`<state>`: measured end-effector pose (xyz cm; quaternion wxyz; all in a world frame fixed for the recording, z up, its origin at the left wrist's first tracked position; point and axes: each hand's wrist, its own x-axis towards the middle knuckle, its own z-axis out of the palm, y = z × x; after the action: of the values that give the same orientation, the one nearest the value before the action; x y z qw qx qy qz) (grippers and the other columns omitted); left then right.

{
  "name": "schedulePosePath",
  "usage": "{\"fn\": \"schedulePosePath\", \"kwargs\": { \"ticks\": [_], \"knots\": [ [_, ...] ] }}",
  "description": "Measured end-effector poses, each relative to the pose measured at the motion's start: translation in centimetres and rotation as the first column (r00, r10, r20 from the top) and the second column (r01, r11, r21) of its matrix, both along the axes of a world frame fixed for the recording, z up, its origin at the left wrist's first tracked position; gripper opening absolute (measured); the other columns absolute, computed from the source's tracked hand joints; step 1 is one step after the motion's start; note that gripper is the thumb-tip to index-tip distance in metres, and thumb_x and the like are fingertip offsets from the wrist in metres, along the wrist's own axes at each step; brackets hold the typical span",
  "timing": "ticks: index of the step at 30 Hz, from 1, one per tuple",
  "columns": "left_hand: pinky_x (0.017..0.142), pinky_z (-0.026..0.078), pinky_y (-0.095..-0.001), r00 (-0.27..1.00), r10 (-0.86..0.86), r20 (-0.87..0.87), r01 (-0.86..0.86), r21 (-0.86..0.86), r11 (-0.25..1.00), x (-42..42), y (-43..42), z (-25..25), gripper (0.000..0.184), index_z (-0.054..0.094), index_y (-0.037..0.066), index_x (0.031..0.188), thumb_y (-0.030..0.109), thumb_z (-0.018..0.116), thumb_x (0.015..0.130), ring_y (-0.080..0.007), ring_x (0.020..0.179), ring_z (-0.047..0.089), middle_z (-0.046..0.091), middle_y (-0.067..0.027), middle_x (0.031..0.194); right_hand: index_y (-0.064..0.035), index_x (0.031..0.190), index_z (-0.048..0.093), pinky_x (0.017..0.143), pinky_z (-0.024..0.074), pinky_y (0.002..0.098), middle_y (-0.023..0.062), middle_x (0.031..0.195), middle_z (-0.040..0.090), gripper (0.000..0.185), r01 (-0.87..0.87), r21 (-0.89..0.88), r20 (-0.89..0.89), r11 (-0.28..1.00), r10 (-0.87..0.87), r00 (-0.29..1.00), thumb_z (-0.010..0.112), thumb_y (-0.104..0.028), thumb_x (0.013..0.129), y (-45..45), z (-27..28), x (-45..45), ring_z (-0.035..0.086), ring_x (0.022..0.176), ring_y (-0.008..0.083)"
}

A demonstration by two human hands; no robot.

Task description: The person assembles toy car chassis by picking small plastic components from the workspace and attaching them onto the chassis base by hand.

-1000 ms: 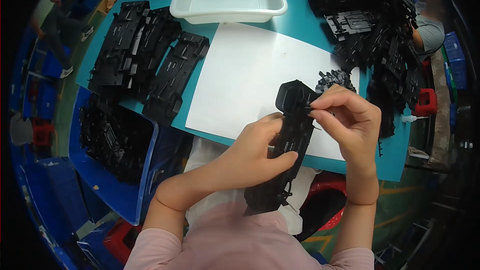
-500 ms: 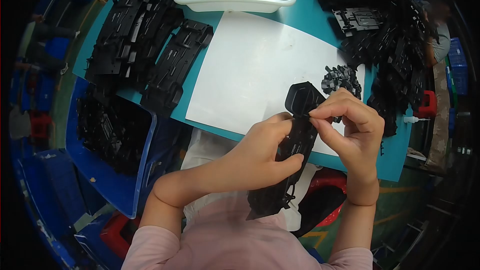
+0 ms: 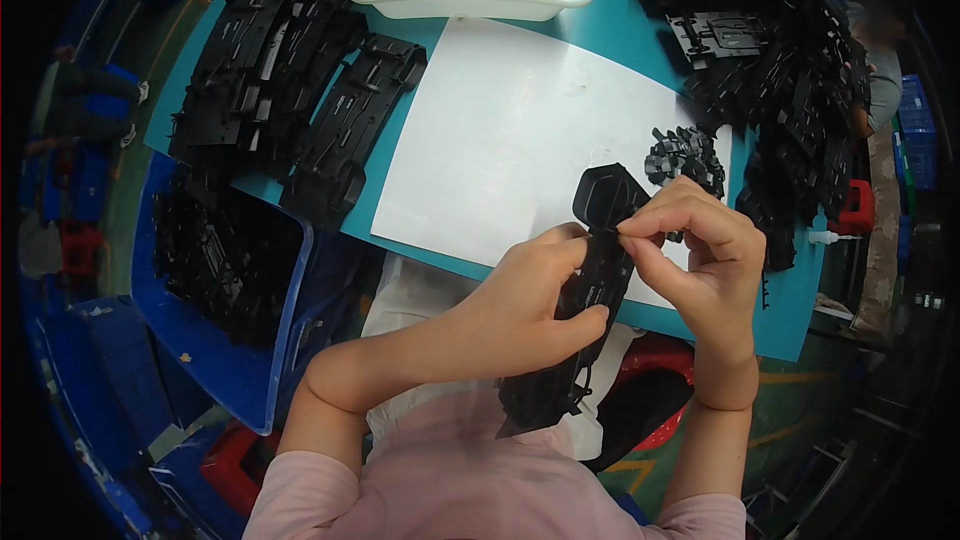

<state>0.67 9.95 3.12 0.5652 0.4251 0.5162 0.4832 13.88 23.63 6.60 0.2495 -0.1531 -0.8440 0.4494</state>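
Note:
A long black moulded plastic part (image 3: 598, 280) is held at a slant over the table's near edge, its hexagonal end pointing away from me. My left hand (image 3: 545, 295) is closed around its middle, the thumb lying across the face. My right hand (image 3: 700, 245) pinches at the part's edge just below the hexagonal end. Whatever sits between the right thumb and forefinger is too small or hidden to make out. Just beyond my right hand, a pile of small black clips or fittings (image 3: 685, 158) lies on the white sheet (image 3: 490, 140).
A white plastic tub (image 3: 470, 8) stands at the back of the teal table (image 3: 790, 325). Similar black parts (image 3: 350, 130) lie at the left, with more heaped (image 3: 800, 110) at the right. A blue bin (image 3: 215, 380) with black parts is at lower left. Another person (image 3: 882, 80) is at far right.
Hardly anything differs. Both hands keep the same hold on the black part, and the view has shifted very slightly.

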Motion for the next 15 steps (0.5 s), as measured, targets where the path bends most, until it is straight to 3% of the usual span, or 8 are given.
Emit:
{"fn": "schedulePosePath", "kwargs": {
  "ticks": [15],
  "knots": [
    [0.083, 0.046, -0.0269, 0.993, 0.008, -0.115, -0.004, 0.032, 0.999, 0.16, 0.32, -0.54, 0.041, 0.059, -0.001, 0.120, 0.004, 0.061, 0.079, -0.0165, 0.101, 0.057, 0.059, -0.0114, 0.111, 0.0000, 0.080, 0.067, 0.059, 0.0445, 0.0247, 0.0047, 0.071, 0.062, 0.014, 0.004, 0.080, 0.071, 0.997, -0.010, 0.997, 0.069, 0.007, 0.069, -0.21, 0.29, -0.27, 0.055, 0.065, 0.0131]
  ]
}}
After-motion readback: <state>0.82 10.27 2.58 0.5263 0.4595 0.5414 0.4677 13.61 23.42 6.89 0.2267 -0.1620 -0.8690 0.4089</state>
